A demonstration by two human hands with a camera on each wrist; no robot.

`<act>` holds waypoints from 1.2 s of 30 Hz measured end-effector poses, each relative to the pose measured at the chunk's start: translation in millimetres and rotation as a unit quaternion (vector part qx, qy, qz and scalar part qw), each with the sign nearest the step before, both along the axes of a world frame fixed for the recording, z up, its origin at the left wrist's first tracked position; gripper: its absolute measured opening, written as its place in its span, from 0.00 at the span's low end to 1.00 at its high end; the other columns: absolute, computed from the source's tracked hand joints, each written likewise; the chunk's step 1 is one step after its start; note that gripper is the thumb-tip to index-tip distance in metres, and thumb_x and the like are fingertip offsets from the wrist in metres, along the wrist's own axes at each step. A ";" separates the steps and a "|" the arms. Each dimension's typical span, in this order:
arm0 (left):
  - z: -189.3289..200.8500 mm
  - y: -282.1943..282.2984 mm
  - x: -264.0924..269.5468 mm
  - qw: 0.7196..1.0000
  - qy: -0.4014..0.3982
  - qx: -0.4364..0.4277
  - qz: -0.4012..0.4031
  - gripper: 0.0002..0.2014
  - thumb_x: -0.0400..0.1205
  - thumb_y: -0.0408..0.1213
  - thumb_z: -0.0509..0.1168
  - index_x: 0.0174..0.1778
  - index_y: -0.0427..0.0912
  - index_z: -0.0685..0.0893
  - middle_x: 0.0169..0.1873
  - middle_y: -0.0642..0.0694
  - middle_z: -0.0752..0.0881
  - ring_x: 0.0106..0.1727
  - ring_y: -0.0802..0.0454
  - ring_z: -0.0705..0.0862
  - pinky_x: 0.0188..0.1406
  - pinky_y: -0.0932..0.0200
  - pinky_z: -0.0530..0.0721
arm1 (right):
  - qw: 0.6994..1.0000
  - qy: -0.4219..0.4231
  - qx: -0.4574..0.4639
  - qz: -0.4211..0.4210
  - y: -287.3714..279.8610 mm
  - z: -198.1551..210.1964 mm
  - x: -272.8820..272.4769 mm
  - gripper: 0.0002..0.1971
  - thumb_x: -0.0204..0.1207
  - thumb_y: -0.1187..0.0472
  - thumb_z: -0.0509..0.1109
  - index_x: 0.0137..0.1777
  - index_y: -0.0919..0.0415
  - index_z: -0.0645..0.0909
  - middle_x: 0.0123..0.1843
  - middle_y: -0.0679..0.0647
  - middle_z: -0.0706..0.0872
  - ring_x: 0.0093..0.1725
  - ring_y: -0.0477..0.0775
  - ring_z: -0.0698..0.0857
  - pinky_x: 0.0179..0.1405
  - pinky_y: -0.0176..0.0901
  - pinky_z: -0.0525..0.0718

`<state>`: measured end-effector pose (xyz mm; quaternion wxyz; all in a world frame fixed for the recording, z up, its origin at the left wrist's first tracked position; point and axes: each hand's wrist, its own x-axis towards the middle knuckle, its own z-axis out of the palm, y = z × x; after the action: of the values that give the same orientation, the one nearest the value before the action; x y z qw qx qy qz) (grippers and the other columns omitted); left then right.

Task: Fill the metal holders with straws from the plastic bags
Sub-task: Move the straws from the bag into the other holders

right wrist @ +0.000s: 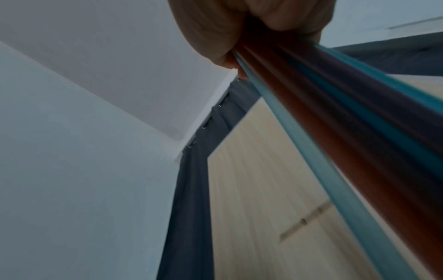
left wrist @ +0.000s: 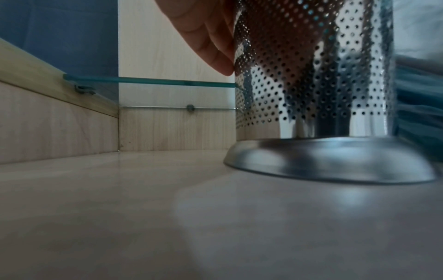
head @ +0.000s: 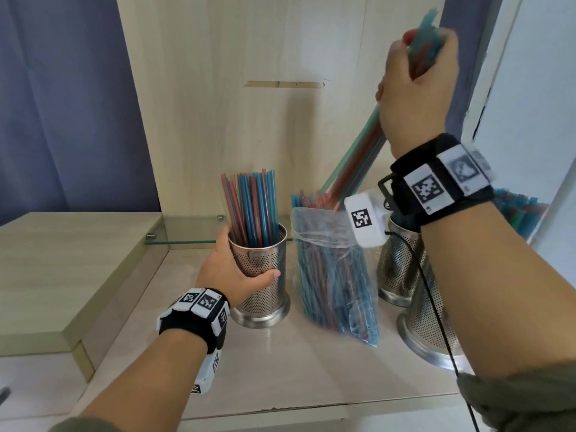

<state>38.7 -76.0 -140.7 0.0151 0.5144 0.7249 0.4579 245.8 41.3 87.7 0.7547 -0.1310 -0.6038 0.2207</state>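
Straws (head: 358, 157) slanting through right hand (head: 417, 88) grip, seemingly bag-bound

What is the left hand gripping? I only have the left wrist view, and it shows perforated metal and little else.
Observer: The left hand grips the metal holder, which stands upright on the counter.
Operator: Is anything in it?
Observer: Yes, red and blue straws stand in it, rising well above its rim.
Operator: And the right hand?
Observer: The right hand is raised high, gripping a bundle of straws whose lower ends reach the mouth of the plastic bag.
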 end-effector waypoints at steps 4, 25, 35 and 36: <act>0.9 -1.3 2.2 1.000 0.000 0.001 0.002 0.58 0.57 0.57 0.83 0.80 0.50 0.58 0.69 0.52 0.80 0.66 0.50 0.80 0.64 0.53 0.81 | 0.998 0.029 0.034 0.034 -37.5 -7.5 35.2 0.03 0.82 0.64 0.63 0.49 0.57 0.71 0.36 0.54 0.77 0.29 0.53 0.77 0.31 0.45 0.82; 106.8 35.5 89.3 0.972 0.214 0.049 -0.081 0.12 0.81 0.50 0.66 0.51 0.45 0.82 0.48 0.51 0.82 0.51 0.56 0.80 0.56 0.56 0.80 | 0.965 -0.215 -0.136 0.054 -49.5 -149.8 89.3 0.14 0.80 0.54 0.69 0.61 0.57 0.74 0.41 0.72 0.82 0.35 0.78 0.80 0.35 0.70 0.81; 95.5 148.9 93.0 0.974 0.028 -0.151 0.169 0.24 0.76 0.49 0.67 0.61 0.34 0.83 0.58 0.34 0.85 0.58 0.35 0.84 0.56 0.45 0.84 | 0.964 -0.211 -0.145 0.075 -49.3 -160.7 91.0 0.11 0.80 0.58 0.70 0.59 0.53 0.72 0.26 0.62 0.73 0.20 0.46 0.66 0.22 0.39 0.68; 94.0 150.0 91.5 0.969 0.026 -0.170 0.178 0.27 0.75 0.53 0.67 0.61 0.35 0.83 0.59 0.34 0.85 0.58 0.36 0.84 0.56 0.44 0.84 | 0.963 -0.211 -0.147 0.076 -48.7 -161.3 90.0 0.11 0.80 0.59 0.70 0.58 0.53 0.72 0.27 0.63 0.75 0.21 0.49 0.68 0.23 0.41 0.70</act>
<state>130.3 74.0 -46.7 0.0017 0.3790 0.8722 0.3093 335.8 -7.5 -73.6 0.5638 -0.2376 -0.7185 0.3308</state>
